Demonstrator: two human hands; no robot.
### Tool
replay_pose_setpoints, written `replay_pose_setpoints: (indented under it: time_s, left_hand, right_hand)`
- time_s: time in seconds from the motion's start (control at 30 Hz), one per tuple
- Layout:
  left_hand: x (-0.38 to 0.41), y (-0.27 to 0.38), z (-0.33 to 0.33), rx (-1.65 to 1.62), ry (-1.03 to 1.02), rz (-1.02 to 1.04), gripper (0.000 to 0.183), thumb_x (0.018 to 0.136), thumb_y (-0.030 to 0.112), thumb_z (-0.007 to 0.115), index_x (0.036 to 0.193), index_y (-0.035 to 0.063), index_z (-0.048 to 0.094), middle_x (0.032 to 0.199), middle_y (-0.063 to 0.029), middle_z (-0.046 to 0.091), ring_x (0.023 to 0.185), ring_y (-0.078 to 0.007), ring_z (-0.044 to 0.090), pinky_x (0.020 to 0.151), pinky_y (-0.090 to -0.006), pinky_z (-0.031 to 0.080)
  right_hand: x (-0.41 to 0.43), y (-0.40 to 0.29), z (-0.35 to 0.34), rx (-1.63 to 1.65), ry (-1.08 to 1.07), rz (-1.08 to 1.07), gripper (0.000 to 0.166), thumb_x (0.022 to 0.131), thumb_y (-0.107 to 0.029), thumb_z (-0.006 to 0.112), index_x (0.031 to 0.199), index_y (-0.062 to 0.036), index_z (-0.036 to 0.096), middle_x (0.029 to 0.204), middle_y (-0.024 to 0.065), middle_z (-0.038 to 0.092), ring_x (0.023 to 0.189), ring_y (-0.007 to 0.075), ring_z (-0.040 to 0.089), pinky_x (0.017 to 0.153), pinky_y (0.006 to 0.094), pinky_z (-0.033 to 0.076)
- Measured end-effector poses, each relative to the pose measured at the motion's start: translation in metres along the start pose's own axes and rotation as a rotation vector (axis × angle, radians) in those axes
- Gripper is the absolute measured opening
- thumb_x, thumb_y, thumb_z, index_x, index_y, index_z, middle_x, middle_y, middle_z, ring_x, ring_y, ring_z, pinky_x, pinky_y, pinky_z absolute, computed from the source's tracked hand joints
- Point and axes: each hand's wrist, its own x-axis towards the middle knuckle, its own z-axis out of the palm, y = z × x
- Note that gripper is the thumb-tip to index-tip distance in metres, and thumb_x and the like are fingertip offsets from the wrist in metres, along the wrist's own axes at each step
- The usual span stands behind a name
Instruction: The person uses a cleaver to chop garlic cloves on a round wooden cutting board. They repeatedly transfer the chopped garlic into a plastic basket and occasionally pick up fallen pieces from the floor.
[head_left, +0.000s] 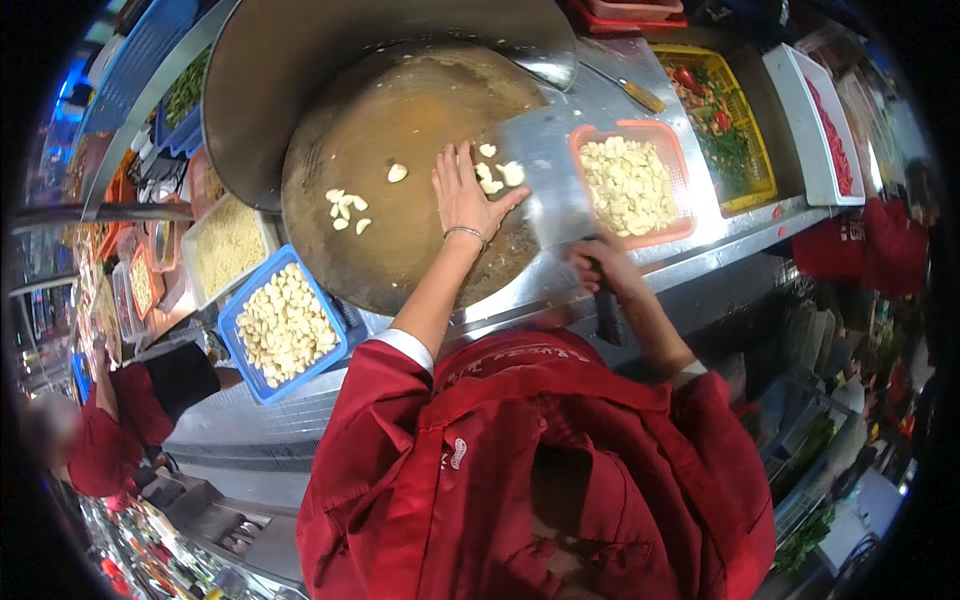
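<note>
My left hand (466, 196) lies flat on a round wooden chopping block (405, 97), its thumb spread from the fingers. Several garlic pieces (511, 173) sit between that thumb and the fingertips, by the blade's edge. My right hand (609, 262) grips the dark handle of a broad cleaver (541, 150), blurred, with its blade over the block's right side. Left on the block are a single clove (397, 173) and a small group of garlic pieces (345, 206). A pink plastic basket (684, 169) right of the cleaver holds cut garlic (628, 184).
A curved metal guard (247, 97) walls the block's far side. At left stand a blue basket (226, 330) of peeled cloves and a white tub (196, 274) of minced food. A wooden-handled tool (643, 96) and a yellow basket (761, 146) of vegetables lie right. A co-worker (112, 435) is at left.
</note>
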Motion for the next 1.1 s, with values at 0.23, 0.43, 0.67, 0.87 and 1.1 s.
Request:
replay_pose_setpoints:
  time_s: [0.23, 0.43, 0.67, 0.87, 1.1]
  left_hand:
    - [-0.001, 0.017, 0.021, -0.441, 0.259, -0.025, 0.047, 0.086, 0.031, 0.059, 0.119, -0.0014, 0.049, 0.129, -0.0237, 0.042, 0.123, -0.0359, 0.037, 0.104, -0.0432, 0.028]
    - [0.015, 0.125, 0.103, -1.095, 0.108, -0.048, 0.030, 0.093, 0.019, 0.047, 0.113, -0.0030, 0.050, 0.124, -0.0185, 0.045, 0.121, -0.0292, 0.039, 0.103, -0.0391, 0.028]
    - [0.035, 0.085, 0.065, -1.634, 0.010, -0.727, 0.018, 0.091, 0.014, 0.051, 0.101, 0.0005, 0.058, 0.094, -0.0126, 0.061, 0.089, -0.0203, 0.059, 0.082, -0.0314, 0.047]
    - [0.001, -0.055, -0.044, -1.824, 0.079, -0.822, 0.010, 0.088, 0.013, 0.057, 0.092, 0.0050, 0.057, 0.081, -0.0085, 0.061, 0.073, -0.0208, 0.060, 0.065, -0.0330, 0.052]
    - [-0.143, -0.208, -0.191, -1.570, 0.774, -0.951, 0.036, 0.082, 0.010, 0.061, 0.117, 0.0082, 0.052, 0.085, -0.0054, 0.059, 0.083, -0.0212, 0.057, 0.071, -0.0367, 0.051]
  right_hand:
    - [-0.006, 0.011, 0.053, 0.035, -0.230, -0.166, 0.047, 0.083, -0.008, 0.052, 0.129, -0.0057, 0.042, 0.063, -0.0013, 0.046, 0.042, 0.0057, 0.040, 0.036, 0.0223, 0.034]
    - [-0.074, 0.006, -0.001, -0.611, 0.284, -0.533, 0.071, 0.080, -0.009, 0.053, 0.144, -0.0056, 0.022, 0.066, 0.0078, 0.053, 0.059, 0.0204, 0.054, 0.056, 0.0287, 0.042]
    - [-0.086, -0.005, -0.019, -1.041, 0.511, -0.678, 0.065, 0.080, -0.004, 0.051, 0.141, -0.0080, 0.029, 0.069, 0.0209, 0.054, 0.060, 0.0323, 0.057, 0.057, 0.0400, 0.044]
    - [0.025, -0.008, 0.010, -1.512, 0.556, -0.841, 0.059, 0.076, -0.006, 0.055, 0.133, -0.0137, 0.042, 0.079, 0.0183, 0.060, 0.060, 0.0359, 0.059, 0.059, 0.0446, 0.048]
    - [0.052, -0.025, 0.101, -1.965, 0.183, -0.691, 0.032, 0.080, -0.015, 0.056, 0.109, -0.0029, 0.058, 0.080, 0.0236, 0.059, 0.065, 0.0370, 0.060, 0.057, 0.0461, 0.049]
